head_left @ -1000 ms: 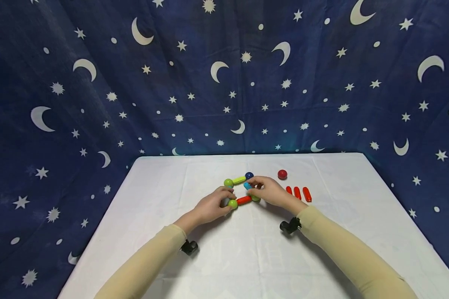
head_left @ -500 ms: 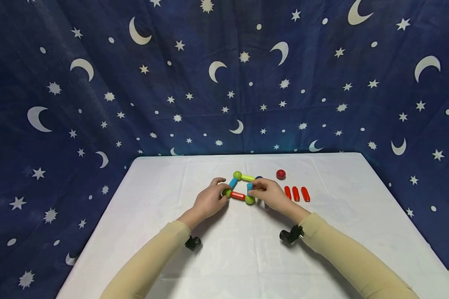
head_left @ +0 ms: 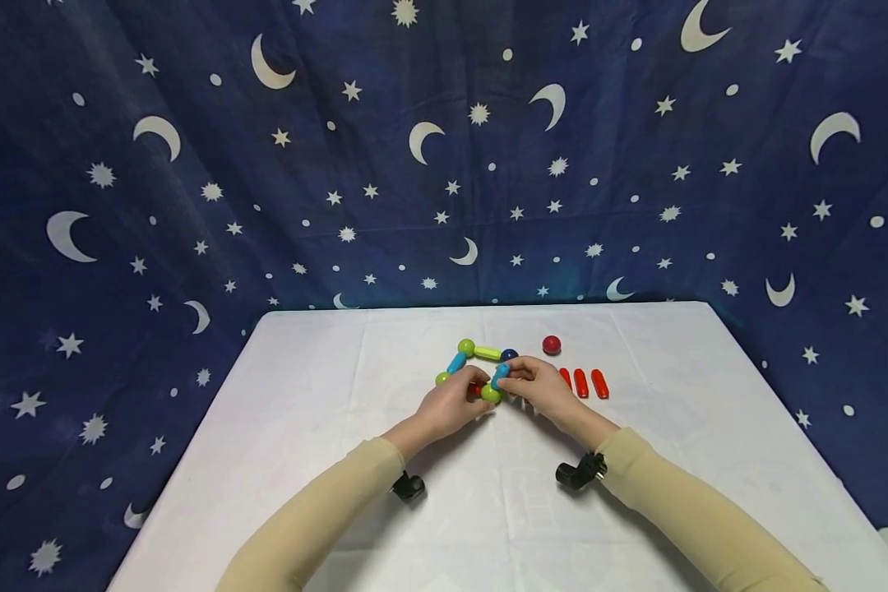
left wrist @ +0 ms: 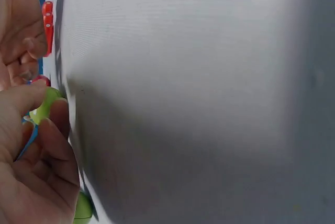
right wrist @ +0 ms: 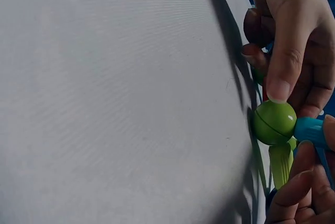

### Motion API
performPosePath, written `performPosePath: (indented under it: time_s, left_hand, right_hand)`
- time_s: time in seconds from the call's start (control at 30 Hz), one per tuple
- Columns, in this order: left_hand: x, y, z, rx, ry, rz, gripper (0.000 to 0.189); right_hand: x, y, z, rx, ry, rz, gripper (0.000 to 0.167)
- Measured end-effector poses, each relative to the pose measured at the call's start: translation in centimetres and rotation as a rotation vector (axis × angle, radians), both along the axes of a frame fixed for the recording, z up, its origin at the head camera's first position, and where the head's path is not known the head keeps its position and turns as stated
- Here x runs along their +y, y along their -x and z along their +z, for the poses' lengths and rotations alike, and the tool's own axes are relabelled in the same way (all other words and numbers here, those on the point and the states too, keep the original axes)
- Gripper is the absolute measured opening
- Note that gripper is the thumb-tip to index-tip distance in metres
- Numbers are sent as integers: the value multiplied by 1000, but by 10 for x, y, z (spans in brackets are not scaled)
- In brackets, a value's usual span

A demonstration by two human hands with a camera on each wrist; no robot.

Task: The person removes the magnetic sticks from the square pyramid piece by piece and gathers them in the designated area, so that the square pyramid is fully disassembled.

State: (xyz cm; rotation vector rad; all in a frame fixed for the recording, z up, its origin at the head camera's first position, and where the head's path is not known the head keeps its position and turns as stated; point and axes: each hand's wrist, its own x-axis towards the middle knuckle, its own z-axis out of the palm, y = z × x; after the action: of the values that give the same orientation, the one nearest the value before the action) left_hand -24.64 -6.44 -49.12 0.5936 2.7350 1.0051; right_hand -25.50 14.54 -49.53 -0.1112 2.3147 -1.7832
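A four-sided frame of magnetic rods and balls lies mid-table, with green balls (head_left: 466, 347) at three corners and a dark blue ball (head_left: 509, 356) at the far right one. My left hand (head_left: 450, 404) pinches the near right green ball (right wrist: 275, 123) between thumb and fingers, covering most of the red rod (head_left: 475, 390). My right hand (head_left: 546, 390) grips a blue magnetic rod (head_left: 500, 376) that stands tilted up at that same ball. In the right wrist view its end meets the ball. A yellow-green rod (right wrist: 281, 165) runs from the ball beneath my right fingers.
Right of my right hand lie three red rods (head_left: 580, 383), the leftmost partly covered. A red ball (head_left: 551, 345) sits behind them. The white-covered table (head_left: 385, 337) ends at a dark blue star-patterned curtain (head_left: 414, 205).
My left hand has gone from the near left green ball to the near right one. The frame has turned and shifted slightly. My right hand keeps the blue rod, bringing it against the ball.
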Motion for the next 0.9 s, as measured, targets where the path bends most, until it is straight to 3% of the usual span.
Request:
performPosePath:
  time_s: [0.17,0.4,0.6,0.9]
  left_hand:
    - [1,5,-6,-36,-76,22,30]
    - [2,5,-7,-122,-153,30,27]
    - [0,7,-5,-120,-129,12,24]
    - [0,9,-4,-129,-101,6,24]
  right_hand:
    - [0,-3,-2,-6,31,-15,32]
    - [-4,-7,-5,-26,103,-75,42]
    - [-6,-7,-10,-4,120,-117,39]
    - [-4,-7,6,17,120,-145,39]
